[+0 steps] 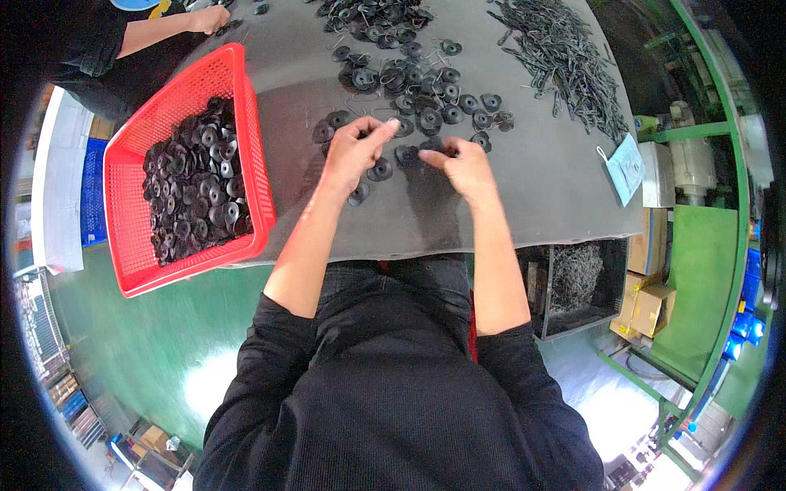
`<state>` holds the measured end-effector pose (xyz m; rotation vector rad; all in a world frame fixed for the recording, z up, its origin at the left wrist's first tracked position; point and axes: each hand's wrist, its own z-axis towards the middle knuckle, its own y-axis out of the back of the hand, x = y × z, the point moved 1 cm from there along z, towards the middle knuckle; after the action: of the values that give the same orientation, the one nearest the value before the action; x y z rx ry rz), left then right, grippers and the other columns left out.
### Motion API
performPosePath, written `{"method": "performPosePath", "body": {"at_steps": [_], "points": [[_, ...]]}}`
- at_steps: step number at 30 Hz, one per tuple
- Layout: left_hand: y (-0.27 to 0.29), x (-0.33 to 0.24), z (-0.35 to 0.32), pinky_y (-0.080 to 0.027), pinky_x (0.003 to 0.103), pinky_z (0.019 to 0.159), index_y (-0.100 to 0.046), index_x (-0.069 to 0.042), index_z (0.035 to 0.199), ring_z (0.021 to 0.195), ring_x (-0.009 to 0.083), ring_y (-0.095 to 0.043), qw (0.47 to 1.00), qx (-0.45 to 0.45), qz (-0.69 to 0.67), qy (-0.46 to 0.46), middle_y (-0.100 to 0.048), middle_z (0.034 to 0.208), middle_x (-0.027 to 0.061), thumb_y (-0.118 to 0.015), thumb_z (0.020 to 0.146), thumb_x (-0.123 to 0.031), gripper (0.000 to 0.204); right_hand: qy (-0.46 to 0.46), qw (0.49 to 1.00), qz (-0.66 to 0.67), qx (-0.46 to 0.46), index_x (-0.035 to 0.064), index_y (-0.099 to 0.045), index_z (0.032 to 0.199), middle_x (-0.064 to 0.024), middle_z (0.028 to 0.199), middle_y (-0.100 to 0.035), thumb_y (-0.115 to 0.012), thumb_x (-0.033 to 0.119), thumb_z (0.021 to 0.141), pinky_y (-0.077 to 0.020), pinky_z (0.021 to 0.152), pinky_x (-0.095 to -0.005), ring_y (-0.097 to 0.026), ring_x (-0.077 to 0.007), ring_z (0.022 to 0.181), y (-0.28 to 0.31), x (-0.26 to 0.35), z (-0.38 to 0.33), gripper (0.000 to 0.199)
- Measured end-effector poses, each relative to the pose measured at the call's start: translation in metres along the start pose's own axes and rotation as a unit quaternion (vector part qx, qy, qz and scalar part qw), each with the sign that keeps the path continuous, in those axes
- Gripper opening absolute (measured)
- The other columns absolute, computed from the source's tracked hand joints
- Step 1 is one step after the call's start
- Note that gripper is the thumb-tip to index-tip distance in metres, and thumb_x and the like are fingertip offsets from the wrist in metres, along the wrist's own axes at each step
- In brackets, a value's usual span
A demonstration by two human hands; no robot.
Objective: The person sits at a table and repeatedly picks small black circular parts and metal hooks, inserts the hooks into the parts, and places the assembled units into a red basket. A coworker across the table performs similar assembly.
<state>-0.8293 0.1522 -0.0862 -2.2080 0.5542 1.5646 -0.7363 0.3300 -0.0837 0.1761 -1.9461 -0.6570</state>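
Both my hands are over the grey tabletop [311, 221], among black round discs with a centre hole, some with thin wire hooks. My left hand [354, 155] is closed in a pinch, its fingertips at the edge of a disc [404, 128]; whether they grip it or a wire is too small to tell. To its right, my right hand [465, 169] has thumb and fingers bent around a dark disc [435, 146], partly hidden by the fingers. Another disc [406, 155] lies beside that thumb. Loose discs [380, 169] lie between my wrists, and a larger pile [430, 82] spreads beyond my hands.
A red plastic basket [260, 180] full of black discs stands at left. Far right lie a heap of dark metal pieces [565, 65] and a light-blue face mask [625, 170]. Another person's hand [210, 20] works at the far left. A dark bin [565, 323] sits below the table's right edge.
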Motion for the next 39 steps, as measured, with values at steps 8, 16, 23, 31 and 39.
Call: {"method": "performPosePath", "body": {"at_steps": [8, 16, 23, 31, 39], "points": [[-0.055, -0.003, -0.014, -0.050, 0.042, 0.064, -0.051, -0.007, 0.093, 0.079, 0.0329, -0.061, 0.843, -0.035, 0.512, -0.159, -0.054, 0.091, 0.0125, -0.070, 0.074, -0.030, 0.035, 0.006, 0.809, 0.587, 0.006, 0.0076, -0.058, 0.087, -0.0058, 0.085, -0.057, -0.064, 0.026, 0.083, -0.0334, 0.042, -0.0162, -0.053, -0.0138, 0.067, 0.067, -0.043, -0.010, 0.020], [-0.050, 0.008, -0.018, -0.051, 0.040, 0.063, -0.051, -0.006, 0.090, 0.074, 0.0322, -0.061, 0.824, -0.075, 0.509, -0.237, -0.054, 0.088, 0.0127, -0.063, 0.075, -0.012, 0.020, -0.022, 0.974, -0.198, -0.108, -0.0009, -0.061, 0.093, -0.0103, 0.082, -0.064, -0.070, 0.039, 0.072, -0.0461, 0.072, -0.0331, -0.060, -0.0184, 0.081, 0.046, -0.016, 0.013, 0.046], [0.014, 0.014, -0.007, -0.042, 0.024, 0.049, -0.057, -0.004, 0.095, 0.057, 0.0112, -0.049, 0.948, 0.023, -0.311, 0.056, -0.055, 0.076, 0.0018, -0.058, 0.081, -0.013, 0.017, 0.006, 0.818, 0.572, 0.051, 0.0068, -0.056, 0.087, -0.0012, 0.072, -0.055, -0.062, 0.027, 0.085, -0.0313, 0.042, -0.0188, -0.051, -0.0086, 0.064, 0.070, -0.021, -0.006, 0.021], [0.011, -0.012, 0.009, -0.039, 0.021, 0.045, -0.060, -0.004, 0.098, 0.066, 0.0112, -0.053, 0.985, 0.015, -0.164, 0.043, -0.057, 0.082, 0.0019, -0.059, 0.083, -0.024, 0.025, 0.003, 0.929, -0.326, -0.173, 0.0037, -0.063, 0.095, -0.0130, 0.093, -0.065, -0.070, 0.036, 0.073, -0.0482, 0.071, -0.0369, -0.062, -0.0231, 0.087, 0.106, -0.008, 0.085, 0.040], [-0.031, -0.007, 0.017, -0.045, 0.040, 0.071, -0.059, -0.004, 0.093, 0.084, 0.0292, -0.060, 0.875, -0.110, 0.446, -0.149, -0.060, 0.085, 0.0103, -0.072, 0.071, -0.027, 0.035, -0.001, 0.868, 0.496, 0.022, 0.0065, -0.059, 0.101, -0.0025, 0.087, -0.058, -0.065, 0.020, 0.082, -0.0285, 0.041, -0.0171, -0.050, -0.0078, 0.060, 0.102, -0.030, 0.064, 0.024]]}}
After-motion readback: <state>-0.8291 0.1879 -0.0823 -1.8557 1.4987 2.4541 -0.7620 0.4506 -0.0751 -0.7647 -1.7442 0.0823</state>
